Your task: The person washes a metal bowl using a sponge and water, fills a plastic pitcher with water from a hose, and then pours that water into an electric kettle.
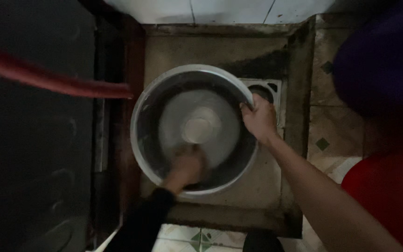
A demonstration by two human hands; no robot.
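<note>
A large round metal basin (141, 116) sits in a sunken, stained floor recess. My right hand (259, 119) grips the basin's right rim, fingers curled over the edge. Down inside the basin at its near side is my left hand (186, 167), in a dark sleeve; it is blurred by motion, and I cannot tell whether it holds anything. The basin's inner bottom (199, 123) shows a pale round centre.
A red hose (47, 79) comes in from the left and ends at the basin's left rim. A white floor drain grate (269, 88) lies behind my right hand. Patterned tiles (325, 140) border the recess on the right; a dark panel (33, 163) fills the left.
</note>
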